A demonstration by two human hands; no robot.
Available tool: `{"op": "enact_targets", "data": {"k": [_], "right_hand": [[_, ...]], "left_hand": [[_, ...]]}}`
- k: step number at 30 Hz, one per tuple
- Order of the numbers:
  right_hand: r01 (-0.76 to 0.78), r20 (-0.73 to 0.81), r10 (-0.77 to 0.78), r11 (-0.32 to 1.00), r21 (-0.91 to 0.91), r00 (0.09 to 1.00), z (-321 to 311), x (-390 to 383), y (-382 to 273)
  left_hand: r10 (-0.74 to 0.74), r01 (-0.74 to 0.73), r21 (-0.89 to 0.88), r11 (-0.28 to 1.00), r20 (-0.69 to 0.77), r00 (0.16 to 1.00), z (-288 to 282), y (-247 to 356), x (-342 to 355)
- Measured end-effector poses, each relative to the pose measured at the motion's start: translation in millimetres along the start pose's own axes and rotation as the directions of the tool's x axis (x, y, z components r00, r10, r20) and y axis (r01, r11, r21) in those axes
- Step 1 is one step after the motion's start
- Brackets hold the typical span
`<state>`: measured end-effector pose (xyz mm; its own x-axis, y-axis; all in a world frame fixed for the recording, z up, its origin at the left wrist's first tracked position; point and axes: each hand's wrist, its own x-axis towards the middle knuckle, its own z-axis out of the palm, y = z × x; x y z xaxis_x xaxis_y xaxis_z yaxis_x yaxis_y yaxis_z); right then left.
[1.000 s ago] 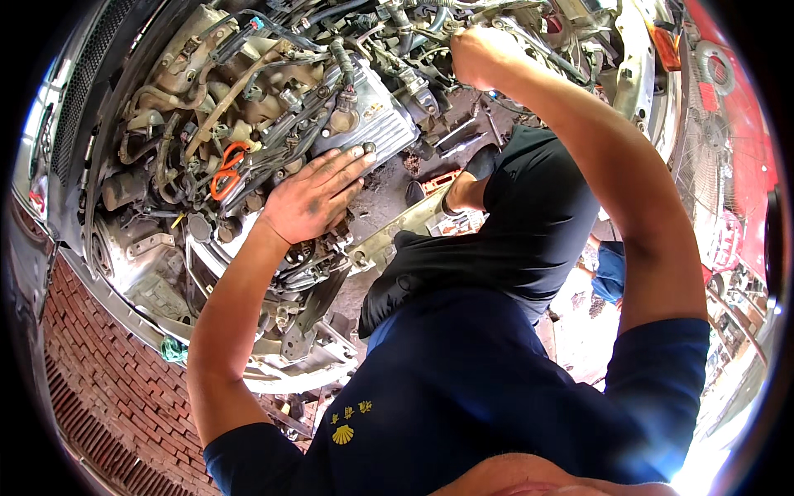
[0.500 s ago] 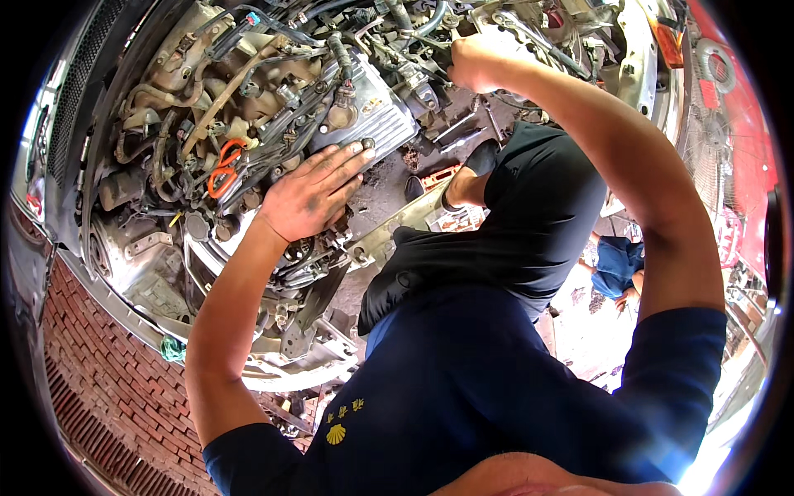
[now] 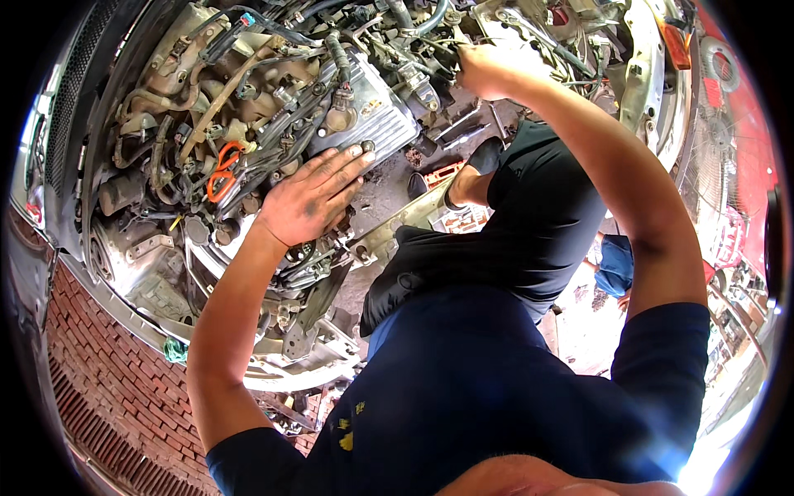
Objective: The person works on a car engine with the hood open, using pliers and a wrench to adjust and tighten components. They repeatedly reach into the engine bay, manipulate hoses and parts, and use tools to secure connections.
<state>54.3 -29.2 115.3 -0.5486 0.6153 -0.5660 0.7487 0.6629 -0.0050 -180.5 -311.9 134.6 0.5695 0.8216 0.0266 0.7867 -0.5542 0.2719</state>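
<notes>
My left hand [image 3: 314,192], smudged dark, lies flat with its fingers stretched out. Its fingertips touch the lower edge of a silver ribbed metal cover [image 3: 382,107] on the engine. At the far right of the engine, my right hand [image 3: 490,71] is closed into a fist beside dark hoses and wiring [image 3: 438,51]. What its fingers grip, if anything, is hidden behind the hand. Left of my left hand, a pair of orange looped handles [image 3: 223,172] sticks up among black cables.
Car body panels surround the engine parts; a dark panel edge [image 3: 78,116] runs along the left. Below the gap by my leg [image 3: 538,198] are an orange-red case [image 3: 442,175] and metal tools [image 3: 459,128]. Another person in blue [image 3: 614,264] is low at right.
My right fist has shifted slightly down and to the right, and its elbow has come inward. My left hand stays in the same place on the cover's edge.
</notes>
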Motion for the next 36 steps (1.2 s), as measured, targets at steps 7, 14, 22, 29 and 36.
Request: {"op": "enact_targets", "data": {"k": [7, 14, 22, 29, 36], "right_hand": [[0.18, 0.007, -0.183, 0.969, 0.169, 0.983, -6.6, 19.0, 73.1], [0.199, 0.113, -0.182, 0.967, -0.16, 0.977, -27.8, 56.6, 69.8], [0.24, 0.312, -0.167, 0.947, -0.215, 0.935, -46.8, 57.6, 26.8], [0.352, 0.478, -0.136, 0.847, -0.398, 0.868, -77.6, 71.7, 4.4], [0.251, 0.421, -0.052, 0.867, -0.431, 0.906, -88.9, 59.8, -24.8]], "left_hand": [[0.005, -0.006, -0.015, 1.0, -0.021, 1.0, -0.6, -3.9, 6.1], [-0.012, 0.015, -0.037, 0.999, 0.065, 0.998, -2.3, -2.7, 3.8], [-0.002, 0.002, -0.004, 1.0, -0.027, 1.0, 4.3, -5.2, -1.1], [-0.02, 0.011, -0.057, 0.998, -0.158, 0.987, 9.6, -5.9, -3.0], [0.019, -0.016, 0.017, 1.0, -0.205, 0.979, 14.2, -5.6, -12.0]]}}
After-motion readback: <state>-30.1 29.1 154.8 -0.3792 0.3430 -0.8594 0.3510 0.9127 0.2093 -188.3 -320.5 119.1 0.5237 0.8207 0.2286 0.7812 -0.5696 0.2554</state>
